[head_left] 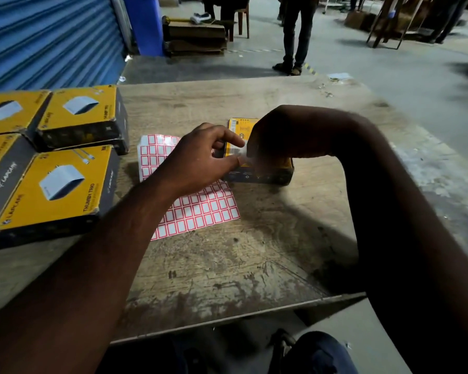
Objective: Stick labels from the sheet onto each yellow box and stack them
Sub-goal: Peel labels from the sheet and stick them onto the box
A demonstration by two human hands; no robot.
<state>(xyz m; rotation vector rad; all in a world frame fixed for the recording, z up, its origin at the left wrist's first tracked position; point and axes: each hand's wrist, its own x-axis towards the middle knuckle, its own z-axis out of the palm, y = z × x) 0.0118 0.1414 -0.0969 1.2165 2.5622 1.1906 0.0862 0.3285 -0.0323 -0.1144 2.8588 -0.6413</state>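
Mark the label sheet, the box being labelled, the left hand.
label sheet (200, 209): head view, lower grid.
box being labelled (265, 176): head view, dark near side.
left hand (197, 157): head view, back of hand.

- A worn, stained wooden table (227, 265) fills the middle of the view.
- A blue roller shutter (46, 36) stands beyond its far left corner, with a blue pillar (143, 22) beside it.
- Stacked flat cardboard (195, 39) sits on the concrete floor (389, 85), a chair (242, 20) just behind.
- A bystander's legs (295, 36), in dark trousers and sandals, stand beyond the table.
- A wooden frame (389, 22) stands far right.
- A paper scrap (338, 76) lies at the table's far edge.
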